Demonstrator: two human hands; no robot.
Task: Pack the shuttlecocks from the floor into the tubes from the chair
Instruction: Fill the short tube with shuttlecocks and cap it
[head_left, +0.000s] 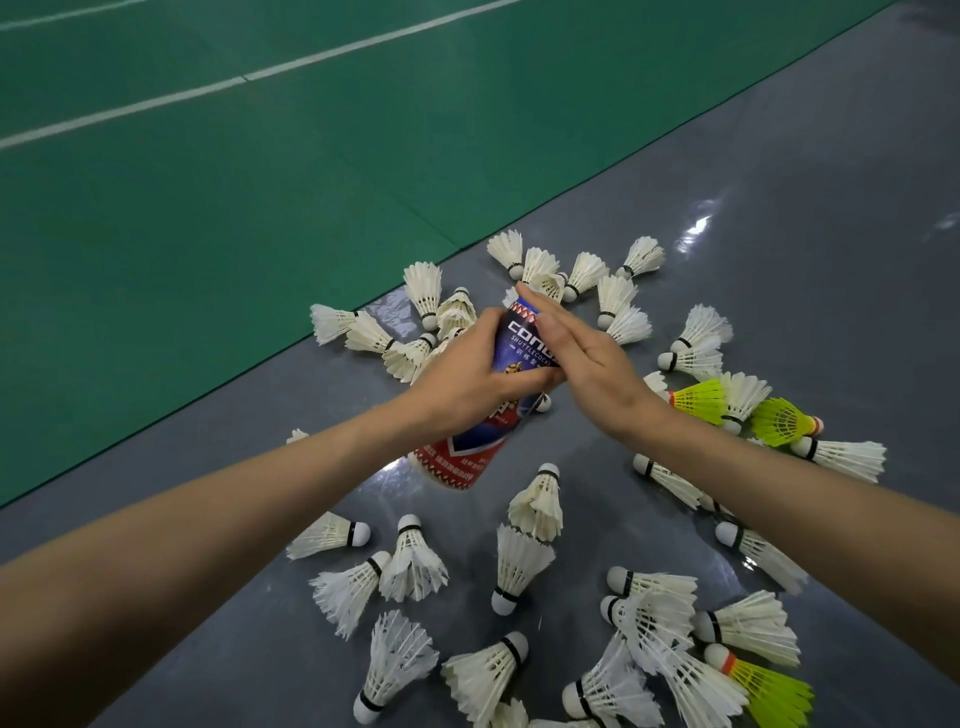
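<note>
My left hand (470, 376) grips a blue and red shuttlecock tube (511, 353) around its middle, holding it tilted above the grey floor with its white bottom end toward me. My right hand (579, 353) lies flat against the tube's upper right side, its straight fingers reaching to the far end. That far end is hidden behind the fingers. Several white shuttlecocks (519, 566) lie scattered on the floor around and below the tube. A few yellow-green shuttlecocks (698, 400) lie at the right.
The grey floor strip (779, 182) meets a green court mat (208, 182) with white lines along a diagonal edge to the left. More shuttlecocks crowd the floor behind the tube and near my forearms.
</note>
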